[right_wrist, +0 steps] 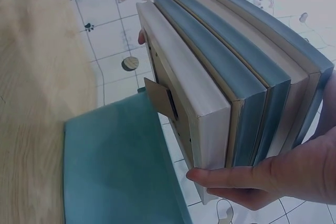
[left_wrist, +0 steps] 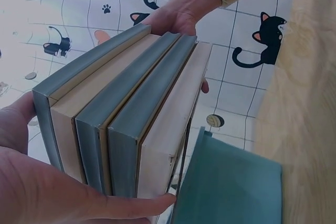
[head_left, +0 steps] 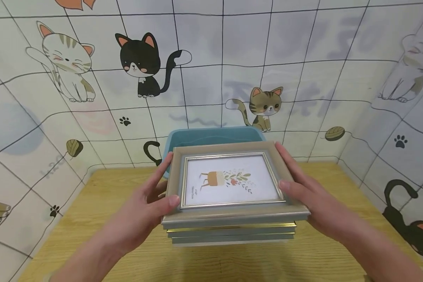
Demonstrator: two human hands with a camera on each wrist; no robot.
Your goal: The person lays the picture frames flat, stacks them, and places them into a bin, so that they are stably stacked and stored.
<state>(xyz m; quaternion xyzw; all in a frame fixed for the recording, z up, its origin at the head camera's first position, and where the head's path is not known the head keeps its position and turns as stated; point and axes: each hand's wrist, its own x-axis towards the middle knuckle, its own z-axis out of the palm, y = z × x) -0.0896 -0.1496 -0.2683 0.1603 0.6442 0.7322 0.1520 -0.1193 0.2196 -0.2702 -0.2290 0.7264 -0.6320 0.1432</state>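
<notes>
Both hands hold a stack of several picture frames [left_wrist: 131,114] above the table, one hand at each short side. On top in the head view lies a beige and blue-grey frame [head_left: 229,180] with gold inner trim and a printed plant in a pot. My left hand [head_left: 146,209] grips the left end, thumb over the top frame's edge, fingers reaching around the side. At the opposite end, my right hand [head_left: 311,197] grips likewise. The lowest frame [right_wrist: 184,72] is whitish, and its brown stand flap [right_wrist: 160,98] sticks out from the back.
Behind the stack, a teal plastic bin [head_left: 215,135] stands on the wooden table [head_left: 109,196], partly hidden by the frames. Walls with a grid and cat pattern [head_left: 204,86] close in the back and both sides.
</notes>
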